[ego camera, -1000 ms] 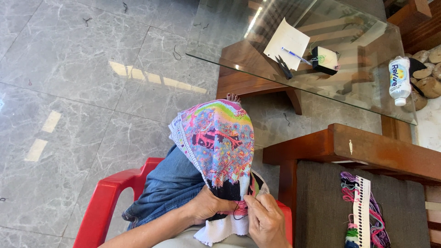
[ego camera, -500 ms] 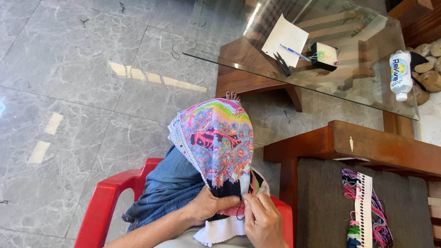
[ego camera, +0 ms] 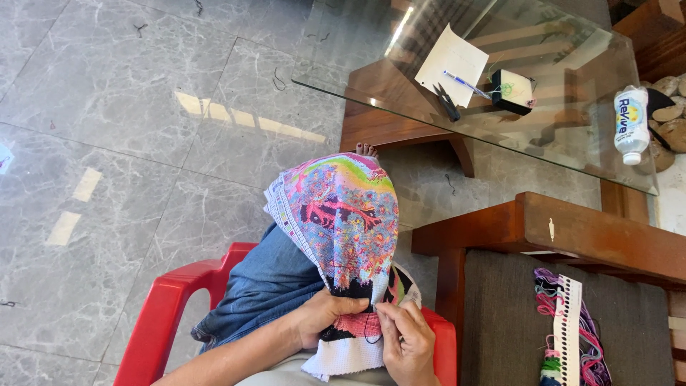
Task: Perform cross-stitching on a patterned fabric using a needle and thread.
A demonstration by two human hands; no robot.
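A colourful cross-stitch cloth (ego camera: 343,214) hangs over my knee, its white border at the bottom near my lap. My left hand (ego camera: 323,314) grips the cloth's lower part from the left. My right hand (ego camera: 406,342) pinches a needle with dark thread at the cloth's lower edge, fingertips touching the fabric. I sit on a red plastic chair (ego camera: 171,300), blue jeans (ego camera: 264,286) under the cloth.
A glass-topped wooden table (ego camera: 572,121) ahead holds a sheet of paper (ego camera: 451,63), a pen (ego camera: 464,84), scissors (ego camera: 449,102), a small box (ego camera: 513,91) and a plastic bottle (ego camera: 632,123). A wooden-armed seat (ego camera: 514,314) at right carries a thread organiser card (ego camera: 568,332). Grey marble floor lies left.
My right hand has shifted slightly at the cloth's lower edge, fingers drawn closer to the fabric. The view tilted a little; the left hand keeps its hold.
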